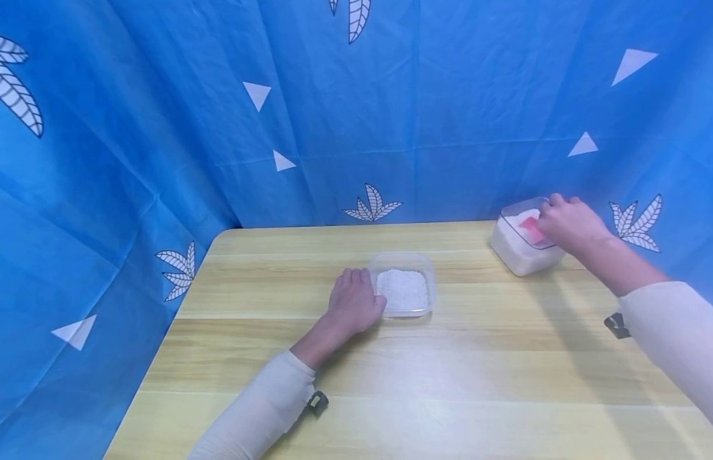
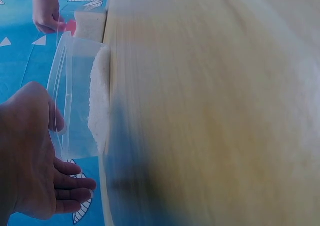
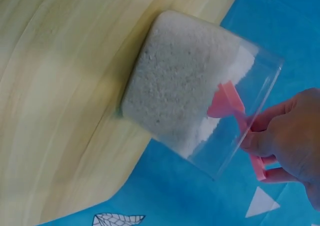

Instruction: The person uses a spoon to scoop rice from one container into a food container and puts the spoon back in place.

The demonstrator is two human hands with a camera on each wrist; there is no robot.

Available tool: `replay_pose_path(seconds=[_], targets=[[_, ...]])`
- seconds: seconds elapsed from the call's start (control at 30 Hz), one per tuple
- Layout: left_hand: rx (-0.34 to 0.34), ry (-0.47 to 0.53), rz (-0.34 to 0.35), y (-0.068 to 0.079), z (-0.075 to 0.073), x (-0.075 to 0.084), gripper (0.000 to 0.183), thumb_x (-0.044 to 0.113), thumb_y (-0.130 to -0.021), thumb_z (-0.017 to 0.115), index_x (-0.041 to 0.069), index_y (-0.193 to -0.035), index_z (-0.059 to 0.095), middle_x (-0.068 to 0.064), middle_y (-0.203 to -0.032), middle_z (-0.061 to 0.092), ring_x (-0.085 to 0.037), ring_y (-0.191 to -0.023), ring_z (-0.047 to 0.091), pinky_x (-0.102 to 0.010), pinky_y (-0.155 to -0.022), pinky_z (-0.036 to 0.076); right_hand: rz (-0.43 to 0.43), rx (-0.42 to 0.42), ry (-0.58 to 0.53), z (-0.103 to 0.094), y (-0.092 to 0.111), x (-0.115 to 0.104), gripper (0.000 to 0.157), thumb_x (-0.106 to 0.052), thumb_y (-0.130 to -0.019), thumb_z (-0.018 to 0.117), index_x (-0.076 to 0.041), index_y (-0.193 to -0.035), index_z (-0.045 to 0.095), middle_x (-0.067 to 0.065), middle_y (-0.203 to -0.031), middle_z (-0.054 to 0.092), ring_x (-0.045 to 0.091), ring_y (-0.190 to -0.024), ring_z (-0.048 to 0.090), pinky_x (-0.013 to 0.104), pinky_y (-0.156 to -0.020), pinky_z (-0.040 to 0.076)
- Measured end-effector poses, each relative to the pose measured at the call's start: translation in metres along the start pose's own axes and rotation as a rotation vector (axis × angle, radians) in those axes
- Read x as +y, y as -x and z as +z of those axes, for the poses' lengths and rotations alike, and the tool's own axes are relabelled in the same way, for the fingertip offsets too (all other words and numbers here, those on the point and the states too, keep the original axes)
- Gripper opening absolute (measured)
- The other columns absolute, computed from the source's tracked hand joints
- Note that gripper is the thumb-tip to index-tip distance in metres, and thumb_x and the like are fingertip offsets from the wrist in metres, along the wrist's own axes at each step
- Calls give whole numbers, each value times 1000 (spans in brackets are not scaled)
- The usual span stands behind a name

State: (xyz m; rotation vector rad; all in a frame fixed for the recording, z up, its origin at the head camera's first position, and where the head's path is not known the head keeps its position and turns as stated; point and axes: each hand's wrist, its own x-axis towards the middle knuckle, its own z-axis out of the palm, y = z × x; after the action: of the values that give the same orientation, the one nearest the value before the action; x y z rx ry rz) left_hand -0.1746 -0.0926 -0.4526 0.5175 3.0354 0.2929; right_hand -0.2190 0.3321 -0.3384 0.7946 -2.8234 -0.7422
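A small clear plastic container [image 1: 432, 281] stands mid-table, with a low heap of white grains [image 1: 402, 291] inside. My left hand [image 1: 353, 300] rests against its left side. In the left wrist view, the thumb is at the rim and the other fingers extend loosely alongside. At the back right, a taller clear container [image 1: 520, 259] holds white grains to well up its walls. Above its opening, my right hand [image 1: 569, 223] grips the handle of a pink scoop [image 3: 232, 104]. The scoop's head is inside the container, at the surface of the grains.
Both containers stand on a light wooden table [image 1: 247, 275]. Close behind its far edge hangs a blue curtain [image 1: 333, 115] with white leaf and triangle prints, which also runs down the left side. The taller container is near that far edge.
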Motion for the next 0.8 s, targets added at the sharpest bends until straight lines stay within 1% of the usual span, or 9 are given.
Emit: replay_pose_path(seconds=[0.13, 0.23, 0.3, 0.37, 0.5, 0.53, 0.7, 0.73, 0.8], targets=[[-5, -1, -1, 0, 0, -1, 44, 42, -87, 41, 3, -108, 47, -9, -99, 47, -24, -91, 38, -35, -85, 36, -28, -6, -31, 5, -7, -4, 36, 12, -66, 77, -6, -97, 71, 20, -99, 65, 39, -94, 57, 52, -73, 55], [-5, 2, -1, 0, 1, -1, 45, 42, -87, 41, 3, -109, 47, -9, -99, 47, -24, -91, 38, -35, -85, 36, -36, -19, -72, 8, -11, -5, 25, 3, -74, 76, -8, -96, 71, 19, -101, 66, 40, -97, 57, 54, -73, 55], [-3, 6, -2, 0, 1, -1, 45, 42, -87, 41, 3, -109, 47, -9, -99, 47, -24, -91, 38, -35, -85, 36, -36, -26, -91, 9, -13, -6, 15, -3, -79, 74, -9, -92, 72, 19, -102, 67, 40, -98, 57, 54, -73, 55], [-3, 5, -1, -1, 2, -1, 45, 42, -87, 41, 3, -110, 47, -8, -99, 47, -23, -91, 38, -35, -85, 36, -35, -35, -105, 11, -14, -5, 6, -8, -82, 73, -10, -87, 72, 18, -100, 67, 39, -96, 56, 53, -69, 55], [-7, 0, -2, -1, 1, -1, 45, 42, -87, 41, 3, -110, 47, -8, -99, 47, -23, -91, 38, -35, -85, 36, -36, -49, -114, 13, -14, -3, 14, 0, -75, 74, -10, -85, 70, 18, -95, 65, 37, -90, 56, 51, -62, 56], [-7, 1, -3, -1, 1, -1, 45, 41, -87, 41, 3, -110, 47, -8, -100, 47, -23, -91, 38, -35, -85, 36, -32, -59, -126, 14, -15, -2, 11, -1, -78, 73, -11, -83, 70, 18, -94, 64, 36, -88, 55, 51, -62, 56], [-18, 12, -5, -2, -1, -2, 46, 41, -87, 42, 2, -112, 47, -9, -101, 47, -23, -92, 38, -35, -87, 37, -31, -109, -166, 19, -16, 4, 15, 1, -75, 73, -11, -82, 68, 18, -92, 63, 36, -85, 57, 51, -67, 56], [-19, 13, -7, -3, -1, -2, 46, 41, -87, 42, 2, -112, 47, -9, -100, 47, -23, -92, 38, -35, -86, 37, -34, -108, -168, 20, -16, 5, 15, 2, -75, 72, -11, -81, 68, 18, -92, 64, 36, -85, 57, 51, -68, 56], [-22, 12, -8, -3, -2, -1, 46, 41, -88, 42, 2, -112, 47, -9, -100, 47, -23, -92, 38, -35, -86, 36, -45, -101, -150, 21, -17, 6, 21, 8, -70, 72, -10, -80, 67, 19, -94, 66, 39, -86, 59, 51, -68, 56]])
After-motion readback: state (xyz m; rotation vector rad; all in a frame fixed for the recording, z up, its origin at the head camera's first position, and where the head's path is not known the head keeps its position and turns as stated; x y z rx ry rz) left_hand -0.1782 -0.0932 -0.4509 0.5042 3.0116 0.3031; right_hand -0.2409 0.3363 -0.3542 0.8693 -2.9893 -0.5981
